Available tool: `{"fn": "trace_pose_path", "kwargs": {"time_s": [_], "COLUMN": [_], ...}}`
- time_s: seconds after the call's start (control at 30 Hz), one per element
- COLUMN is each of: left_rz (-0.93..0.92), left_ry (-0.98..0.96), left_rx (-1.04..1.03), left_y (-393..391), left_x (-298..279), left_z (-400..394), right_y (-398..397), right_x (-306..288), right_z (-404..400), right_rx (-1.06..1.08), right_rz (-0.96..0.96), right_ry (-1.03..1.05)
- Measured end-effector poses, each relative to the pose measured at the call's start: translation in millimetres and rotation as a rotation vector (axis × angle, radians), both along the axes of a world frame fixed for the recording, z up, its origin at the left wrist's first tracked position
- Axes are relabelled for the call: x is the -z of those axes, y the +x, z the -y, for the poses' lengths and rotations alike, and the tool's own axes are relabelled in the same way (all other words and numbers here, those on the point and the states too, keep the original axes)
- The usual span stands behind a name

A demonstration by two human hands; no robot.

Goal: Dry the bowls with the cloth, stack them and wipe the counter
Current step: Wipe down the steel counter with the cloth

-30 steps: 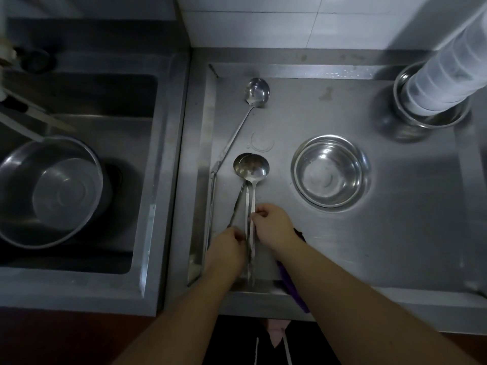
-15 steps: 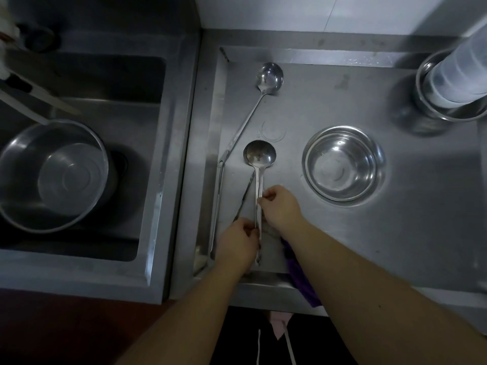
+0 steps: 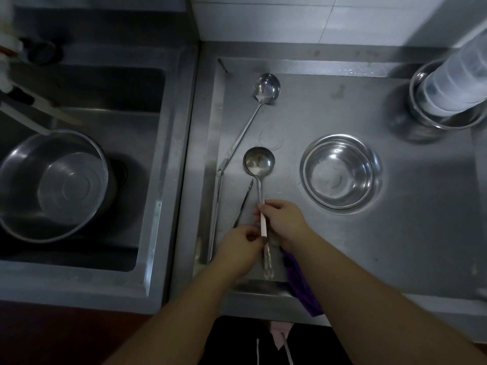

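Observation:
A steel ladle (image 3: pixel 258 163) lies on the steel counter (image 3: pixel 411 222), bowl away from me. My right hand (image 3: pixel 283 218) pinches its handle partway down. My left hand (image 3: pixel 241 247) is closed at the lower end of the handles, by a thin second utensil (image 3: pixel 243 200) that lies beside the ladle. A purple cloth (image 3: pixel 300 283) hangs over the counter's front edge under my right forearm. An empty steel bowl (image 3: pixel 341 171) stands upright to the right of the ladle.
A long-handled ladle (image 3: pixel 266 88) lies diagonally at the counter's back left. A steel bowl (image 3: pixel 421 85) at the back right holds a tall stack of plastic cups (image 3: pixel 458 77). The sink (image 3: pixel 87 83) on the left contains a large steel basin (image 3: pixel 52 180).
The two stacked ladle bowls now line up as one. Both hands stay on the handles, shifting slightly toward me.

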State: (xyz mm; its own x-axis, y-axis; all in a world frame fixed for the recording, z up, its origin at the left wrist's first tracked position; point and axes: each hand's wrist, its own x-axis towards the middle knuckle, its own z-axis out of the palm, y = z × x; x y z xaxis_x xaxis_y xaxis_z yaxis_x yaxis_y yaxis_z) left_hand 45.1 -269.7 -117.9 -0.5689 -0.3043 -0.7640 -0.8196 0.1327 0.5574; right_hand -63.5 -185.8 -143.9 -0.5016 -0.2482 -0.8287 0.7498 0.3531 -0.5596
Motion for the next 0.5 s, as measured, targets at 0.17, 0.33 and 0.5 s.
{"fn": "trace_pose_path", "kwargs": {"time_s": [0.17, 0.33, 0.5], "left_rz": [-0.091, -0.147, -0.115], "left_ry": [-0.308, -0.555, -0.684], "left_rx": [0.146, 0.140, 0.230], "left_y": [-27.6, -94.6, -140.9], "left_x": [-20.7, -15.1, 7.1], "left_z": [32.4, 87.7, 106.8], "right_y": [-11.1, -27.4, -39.4], "right_x": [-4.6, -6.2, -5.4], "right_z": [-11.9, -18.3, -23.4], "right_rx": [0.125, 0.210, 0.274], "right_rz": [-0.001, -0.004, 0.043], "right_ry": [-0.039, -0.048, -0.031]}}
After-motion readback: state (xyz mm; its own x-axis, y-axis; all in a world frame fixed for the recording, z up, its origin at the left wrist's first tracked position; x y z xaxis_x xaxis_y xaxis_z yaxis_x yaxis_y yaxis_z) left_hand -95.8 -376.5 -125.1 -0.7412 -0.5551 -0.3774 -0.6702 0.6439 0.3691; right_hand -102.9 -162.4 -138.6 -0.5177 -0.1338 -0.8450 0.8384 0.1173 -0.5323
